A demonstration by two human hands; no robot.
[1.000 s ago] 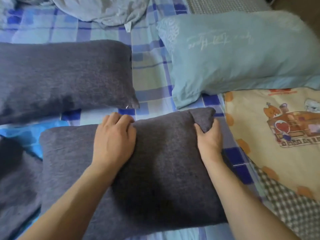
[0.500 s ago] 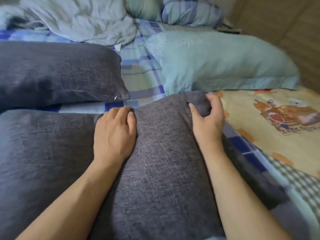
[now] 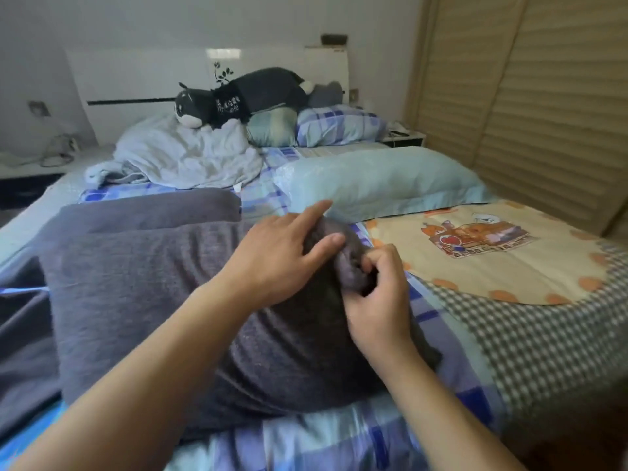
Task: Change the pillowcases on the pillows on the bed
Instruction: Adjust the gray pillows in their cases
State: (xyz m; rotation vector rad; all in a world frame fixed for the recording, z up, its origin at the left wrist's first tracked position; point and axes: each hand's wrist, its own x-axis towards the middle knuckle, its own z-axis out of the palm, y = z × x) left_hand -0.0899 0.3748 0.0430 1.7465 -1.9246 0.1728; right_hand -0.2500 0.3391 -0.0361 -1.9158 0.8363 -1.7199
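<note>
A pillow in a dark grey pillowcase (image 3: 142,300) lies in front of me on the bed. My left hand (image 3: 282,253) rests on its right end with fingers stretched out, the thumb against the cloth. My right hand (image 3: 377,294) pinches a bunched fold of the grey pillowcase at the pillow's right edge. A second dark grey pillow (image 3: 146,209) lies just behind the first. A light blue pillow (image 3: 380,181) lies farther back on the right.
The bed has a blue checked sheet (image 3: 339,436). A cream cartoon-print mat (image 3: 475,253) lies at right. Behind are a crumpled pale blanket (image 3: 176,158), a dark plush toy (image 3: 238,96), checked pillows (image 3: 336,125), a white headboard and a slatted wardrobe (image 3: 543,79).
My view has lifted, showing the headboard and room. My left hand slid right along the pillow toward its end. My right hand curled and pinched the pillowcase edge.
</note>
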